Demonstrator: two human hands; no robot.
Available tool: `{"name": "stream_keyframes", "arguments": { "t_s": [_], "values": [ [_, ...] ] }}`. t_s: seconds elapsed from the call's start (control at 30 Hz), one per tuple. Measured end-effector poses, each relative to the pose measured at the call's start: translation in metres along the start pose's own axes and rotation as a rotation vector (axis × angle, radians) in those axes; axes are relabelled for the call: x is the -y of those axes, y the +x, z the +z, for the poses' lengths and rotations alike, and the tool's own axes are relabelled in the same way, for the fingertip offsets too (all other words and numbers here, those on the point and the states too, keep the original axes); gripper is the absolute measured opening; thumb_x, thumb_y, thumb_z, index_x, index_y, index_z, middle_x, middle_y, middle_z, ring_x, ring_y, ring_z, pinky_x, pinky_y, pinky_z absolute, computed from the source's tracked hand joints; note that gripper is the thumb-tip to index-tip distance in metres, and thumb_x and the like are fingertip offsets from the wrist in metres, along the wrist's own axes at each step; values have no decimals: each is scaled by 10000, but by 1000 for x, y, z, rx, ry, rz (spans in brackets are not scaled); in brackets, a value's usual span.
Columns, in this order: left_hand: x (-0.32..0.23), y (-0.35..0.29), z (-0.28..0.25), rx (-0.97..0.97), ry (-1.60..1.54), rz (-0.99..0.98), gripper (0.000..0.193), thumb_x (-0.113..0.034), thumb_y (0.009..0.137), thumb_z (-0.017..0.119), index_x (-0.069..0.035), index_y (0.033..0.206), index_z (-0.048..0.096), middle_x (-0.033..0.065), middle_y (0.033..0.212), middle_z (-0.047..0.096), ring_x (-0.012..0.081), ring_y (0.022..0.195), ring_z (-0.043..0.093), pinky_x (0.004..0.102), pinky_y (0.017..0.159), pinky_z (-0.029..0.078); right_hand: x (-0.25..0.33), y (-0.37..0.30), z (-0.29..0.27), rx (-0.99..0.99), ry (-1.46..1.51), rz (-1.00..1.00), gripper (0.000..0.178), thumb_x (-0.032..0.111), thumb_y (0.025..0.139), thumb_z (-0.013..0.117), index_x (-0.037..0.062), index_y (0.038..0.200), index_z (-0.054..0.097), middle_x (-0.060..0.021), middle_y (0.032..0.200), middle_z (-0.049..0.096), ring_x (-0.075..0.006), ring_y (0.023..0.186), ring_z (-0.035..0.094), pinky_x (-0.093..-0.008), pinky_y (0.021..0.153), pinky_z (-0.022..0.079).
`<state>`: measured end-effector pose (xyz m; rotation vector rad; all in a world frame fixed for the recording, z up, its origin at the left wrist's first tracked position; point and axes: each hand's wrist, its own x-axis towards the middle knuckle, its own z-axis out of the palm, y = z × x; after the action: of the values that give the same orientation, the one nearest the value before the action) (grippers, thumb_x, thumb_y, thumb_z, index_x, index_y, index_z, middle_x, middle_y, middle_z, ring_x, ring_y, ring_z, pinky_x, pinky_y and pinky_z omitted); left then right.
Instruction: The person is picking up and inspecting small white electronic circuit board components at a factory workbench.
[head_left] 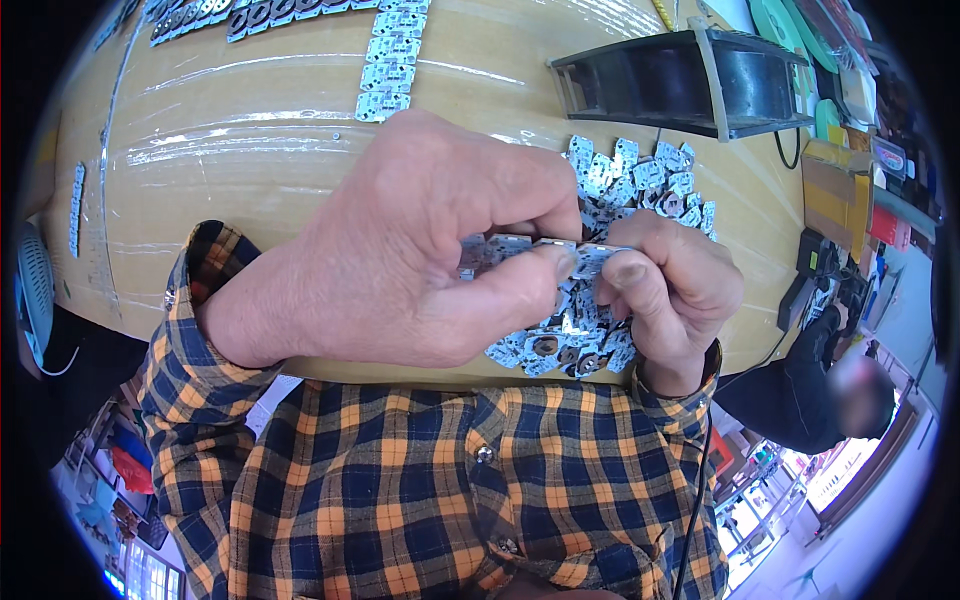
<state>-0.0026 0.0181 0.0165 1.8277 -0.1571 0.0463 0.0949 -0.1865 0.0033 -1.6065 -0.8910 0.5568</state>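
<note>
In front of my chest, a short strip of small silvery circuit boards (pixel 512 245) spans both hands. My left hand (pixel 400 250) is closed, its thumb and fingers pinching the strip from the left. The thumb and curled fingers of my right hand (pixel 685 285) grip the strip's right end, which they partly cover. Beneath and behind the hands lies a loose pile of similar small boards (pixel 625 160), some with dark round parts. Whether the boards in my hands are joined or partly separated, I cannot tell.
On the tan film-covered table (pixel 230 140), a column of boards (pixel 388 75) lies at the back, with rows of boards (pixel 270 15) beside it. A black boxy device (pixel 665 90) stands back right, near a cardboard box (pixel 838 195). Another person (pixel 790 395) sits at right.
</note>
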Motion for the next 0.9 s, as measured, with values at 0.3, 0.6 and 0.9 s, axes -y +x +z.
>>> {"name": "stream_keyframes", "arguments": {
  "t_s": [0.3, 0.6, 0.9],
  "values": [
    [-4, -5, 7, 2, -390, -180, 54, -28, 868, 638, 22, 852, 651, 40, 696, 647, 58, 542, 582, 192, 466, 416, 10, -7, 0, 97, 586, 313, 234, 104, 971, 550, -39, 800, 621, -30, 532, 534, -62, 392, 433, -231, 362, 309],
    [8, 1, 11, -121, -169, 77, 174, -22, 839, 695, 33, 1004, 678, 80, 817, 674, 105, 653, 622, 220, 516, 433, -1, -5, 5, -173, 644, 377, 282, 171, 994, 553, 2, 768, 565, -18, 522, 508, -48, 386, 397, -210, 367, 295],
    [8, -1, 23, -279, 198, 230, 280, 89, 767, 686, 16, 1037, 672, 109, 788, 628, 181, 645, 597, 273, 536, 433, 1, -7, 8, -166, 387, 389, 268, 134, 974, 579, 9, 737, 590, 26, 533, 512, -14, 433, 390, -195, 413, 282]
  ]
}}
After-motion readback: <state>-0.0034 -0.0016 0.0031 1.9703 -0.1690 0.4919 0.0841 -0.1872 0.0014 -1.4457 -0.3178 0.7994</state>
